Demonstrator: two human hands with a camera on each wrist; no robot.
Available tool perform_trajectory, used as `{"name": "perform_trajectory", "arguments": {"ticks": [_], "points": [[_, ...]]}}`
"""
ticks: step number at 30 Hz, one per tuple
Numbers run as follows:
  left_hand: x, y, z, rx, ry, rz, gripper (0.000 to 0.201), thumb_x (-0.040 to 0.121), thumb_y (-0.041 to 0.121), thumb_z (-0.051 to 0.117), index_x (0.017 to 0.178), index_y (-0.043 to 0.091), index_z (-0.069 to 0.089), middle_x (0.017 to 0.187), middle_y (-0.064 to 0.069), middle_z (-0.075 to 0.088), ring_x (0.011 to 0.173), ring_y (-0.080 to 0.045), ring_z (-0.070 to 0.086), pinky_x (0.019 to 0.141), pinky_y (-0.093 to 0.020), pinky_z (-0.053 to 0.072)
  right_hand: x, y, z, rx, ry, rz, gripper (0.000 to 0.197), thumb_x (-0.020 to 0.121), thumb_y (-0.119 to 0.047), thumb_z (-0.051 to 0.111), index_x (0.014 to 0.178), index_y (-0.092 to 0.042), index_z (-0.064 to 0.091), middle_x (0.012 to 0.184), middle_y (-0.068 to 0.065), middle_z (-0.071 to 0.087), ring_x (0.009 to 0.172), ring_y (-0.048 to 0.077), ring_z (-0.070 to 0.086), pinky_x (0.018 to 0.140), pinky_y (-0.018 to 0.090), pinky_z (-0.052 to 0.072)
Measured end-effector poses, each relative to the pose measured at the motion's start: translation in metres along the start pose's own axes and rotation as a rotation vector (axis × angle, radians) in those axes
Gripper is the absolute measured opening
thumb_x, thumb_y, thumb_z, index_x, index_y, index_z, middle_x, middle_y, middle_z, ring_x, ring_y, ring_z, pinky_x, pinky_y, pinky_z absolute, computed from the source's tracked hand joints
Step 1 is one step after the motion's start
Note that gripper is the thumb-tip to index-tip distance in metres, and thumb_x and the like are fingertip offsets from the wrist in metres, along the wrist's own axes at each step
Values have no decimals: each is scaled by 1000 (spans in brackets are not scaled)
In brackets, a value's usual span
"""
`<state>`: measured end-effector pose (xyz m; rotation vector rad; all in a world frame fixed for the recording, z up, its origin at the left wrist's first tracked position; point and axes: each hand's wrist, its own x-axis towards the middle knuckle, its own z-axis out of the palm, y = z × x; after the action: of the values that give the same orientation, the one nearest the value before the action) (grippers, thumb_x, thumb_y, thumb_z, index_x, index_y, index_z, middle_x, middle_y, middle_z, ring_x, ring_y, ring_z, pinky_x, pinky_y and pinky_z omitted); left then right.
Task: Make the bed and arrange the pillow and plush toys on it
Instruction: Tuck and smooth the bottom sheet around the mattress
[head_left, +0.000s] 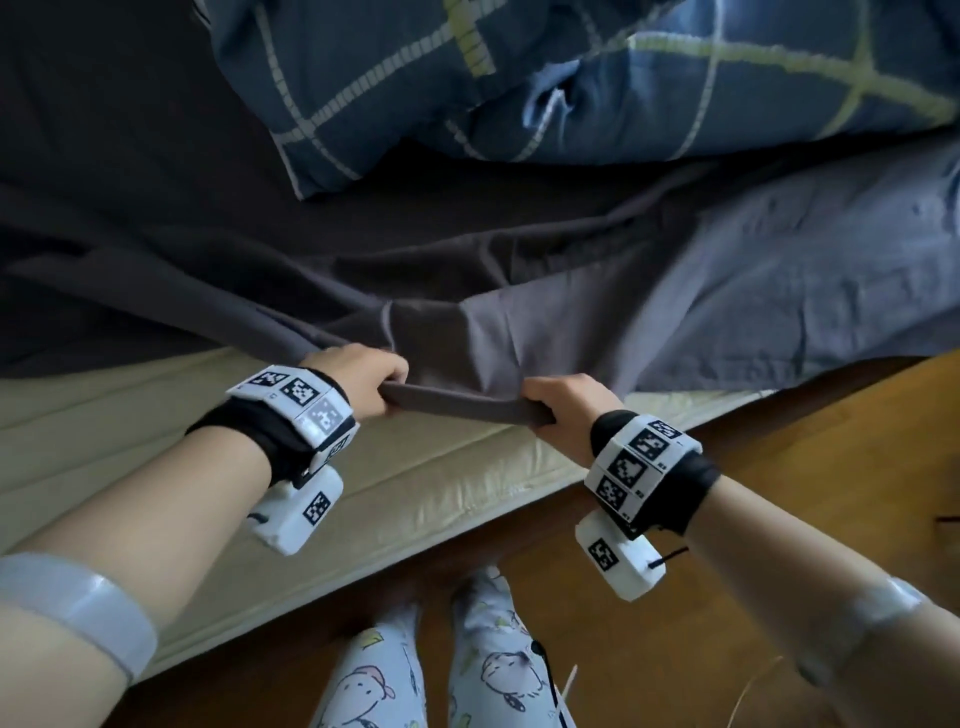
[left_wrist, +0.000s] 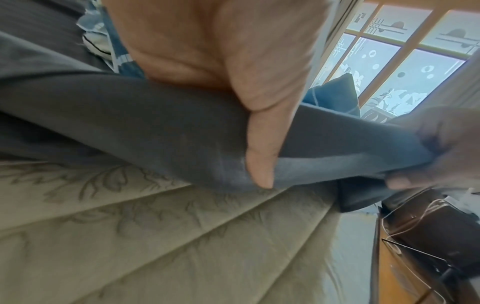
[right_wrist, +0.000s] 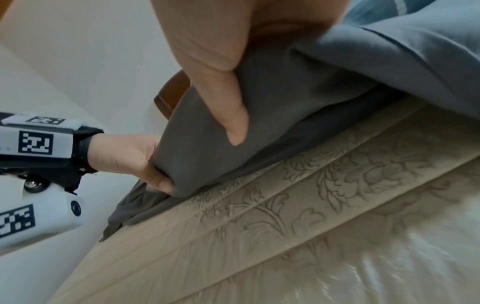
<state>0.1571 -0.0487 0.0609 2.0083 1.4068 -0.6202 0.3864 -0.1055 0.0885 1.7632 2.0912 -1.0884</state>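
A dark grey bed sheet (head_left: 467, 291) lies rumpled over the cream quilted mattress (head_left: 395, 488), its near edge lifted off the mattress side. My left hand (head_left: 363, 387) grips that edge (left_wrist: 155, 127), thumb on top. My right hand (head_left: 558, 402) grips the same edge (right_wrist: 298, 86) a little to the right, and the fabric stretches taut between them. A blue quilt with pale check lines (head_left: 519, 78) is bunched at the far side of the bed. No pillow or plush toy can be made out.
Wooden floor (head_left: 779, 467) runs along the mattress at lower right, where my legs in printed pyjamas (head_left: 467, 670) stand. A window with wooden frames (left_wrist: 405, 51) and a dark bag with cords (left_wrist: 428, 226) show in the left wrist view.
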Motion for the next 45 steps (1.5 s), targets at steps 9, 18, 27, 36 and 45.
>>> {"name": "perform_trajectory", "arguments": {"ticks": [9,18,27,36,45], "points": [[-78,16,37,-46,-131,-13,15,71,40,69,82,36,59,84,11,60,93,-15,59,78,-28,46,-83,-1,24,-119,-59,101,12,90,-18,47,98,-21,55,89,1,58,91,29,61,67,28,40],[-165,-5,114,-365,-190,-64,12,77,31,71,70,30,61,74,4,62,77,-12,57,61,-20,38,-142,-8,102,-289,-122,249,23,91,-12,44,110,-24,49,111,3,62,97,29,61,68,31,40],[-190,45,214,-650,-242,-90,4,80,30,69,81,26,68,71,5,63,76,-9,58,67,-20,42,-183,33,148,-268,-191,429,28,88,-10,45,113,-22,53,116,7,60,104,30,60,72,32,40],[-198,100,251,-310,-306,-179,41,89,26,57,130,21,54,135,-1,54,124,-19,51,103,-27,39,-214,78,192,-33,-234,490,30,89,-17,49,116,-25,59,128,1,51,121,25,49,90,33,43],[-147,309,158,111,-186,21,24,91,46,44,100,31,59,109,3,63,102,-20,61,85,-33,50,-307,211,116,25,-226,601,26,90,-20,51,115,-16,56,123,8,55,109,32,57,86,38,48]]}}
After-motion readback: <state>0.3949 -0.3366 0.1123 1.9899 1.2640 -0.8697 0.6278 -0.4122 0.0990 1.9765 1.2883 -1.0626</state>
